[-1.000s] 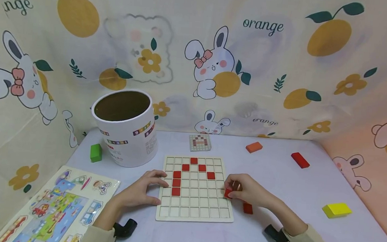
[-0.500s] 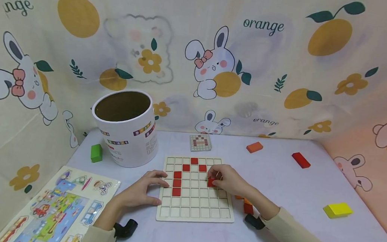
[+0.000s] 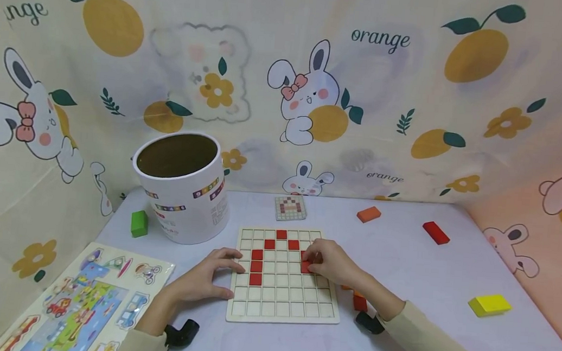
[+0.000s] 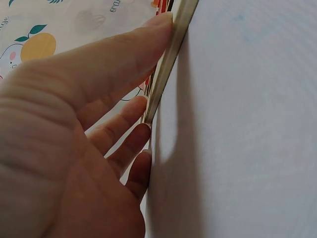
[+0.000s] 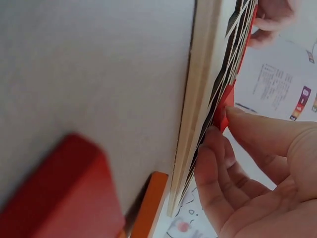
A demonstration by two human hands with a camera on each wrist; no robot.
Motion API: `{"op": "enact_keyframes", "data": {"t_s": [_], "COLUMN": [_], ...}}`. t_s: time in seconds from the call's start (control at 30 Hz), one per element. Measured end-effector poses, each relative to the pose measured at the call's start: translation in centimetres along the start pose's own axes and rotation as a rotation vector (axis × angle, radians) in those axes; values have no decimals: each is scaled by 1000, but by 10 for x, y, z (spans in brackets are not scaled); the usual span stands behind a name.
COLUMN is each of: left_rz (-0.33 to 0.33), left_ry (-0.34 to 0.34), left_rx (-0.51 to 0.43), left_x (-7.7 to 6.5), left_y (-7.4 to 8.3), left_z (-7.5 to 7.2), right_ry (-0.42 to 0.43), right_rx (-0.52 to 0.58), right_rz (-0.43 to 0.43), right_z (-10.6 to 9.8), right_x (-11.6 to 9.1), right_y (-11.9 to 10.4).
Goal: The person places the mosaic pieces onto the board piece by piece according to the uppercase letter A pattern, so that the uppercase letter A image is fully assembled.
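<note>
A pale wooden grid board (image 3: 282, 295) lies at the middle of the table, with several red squares in its cells, such as one red square (image 3: 256, 279) on the left. My left hand (image 3: 202, 276) touches the board's left edge with thumb and fingertips spread apart. In the left wrist view, the thumb (image 4: 124, 59) lies along that edge. Over the right side of the grid, my right hand (image 3: 336, 262) pinches a red block (image 3: 306, 267) between thumb and fingers. The right wrist view shows this block (image 5: 223, 111) right at the board's face, partly covered by the fingertips.
A small pattern card (image 3: 290, 208) lies behind the board. A white bucket (image 3: 190, 212) and a green block (image 3: 139, 224) stand left, above a picture puzzle (image 3: 91, 303). To the right are orange (image 3: 368, 214), red (image 3: 436, 232), yellow (image 3: 489, 305) and nearer red (image 3: 359, 302) blocks.
My right hand has carried the red block leftward from the board's right edge onto the grid, and over the last half second has shifted only slightly. My left hand has stayed in place.
</note>
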State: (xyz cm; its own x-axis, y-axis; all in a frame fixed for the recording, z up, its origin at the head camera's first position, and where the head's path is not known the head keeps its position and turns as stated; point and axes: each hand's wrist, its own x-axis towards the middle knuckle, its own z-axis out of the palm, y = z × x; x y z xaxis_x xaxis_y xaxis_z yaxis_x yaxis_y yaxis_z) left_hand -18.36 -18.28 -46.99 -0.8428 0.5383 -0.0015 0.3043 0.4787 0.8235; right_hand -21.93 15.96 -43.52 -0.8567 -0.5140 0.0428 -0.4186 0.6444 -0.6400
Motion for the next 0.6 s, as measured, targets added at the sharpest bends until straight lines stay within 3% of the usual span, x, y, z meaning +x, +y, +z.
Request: {"op": "enact_keyframes", "data": {"t_s": [0.2,0.37,0.6], "left_rz": [0,6,-2], "left_ry": [1,-3,4], "left_rx": [-5,0,3], "left_x": [0,0,0], "left_y": [-1,-2,-2], "left_z": [0,1,1], "right_ry": [-2,7,-133], "right_rx": [7,14,-221], "right_rz": [9,-24,-206], "right_z": [-2,-13,-13], "right_x": [-4,-19,-43], "right_y": [1,2,-4]}}
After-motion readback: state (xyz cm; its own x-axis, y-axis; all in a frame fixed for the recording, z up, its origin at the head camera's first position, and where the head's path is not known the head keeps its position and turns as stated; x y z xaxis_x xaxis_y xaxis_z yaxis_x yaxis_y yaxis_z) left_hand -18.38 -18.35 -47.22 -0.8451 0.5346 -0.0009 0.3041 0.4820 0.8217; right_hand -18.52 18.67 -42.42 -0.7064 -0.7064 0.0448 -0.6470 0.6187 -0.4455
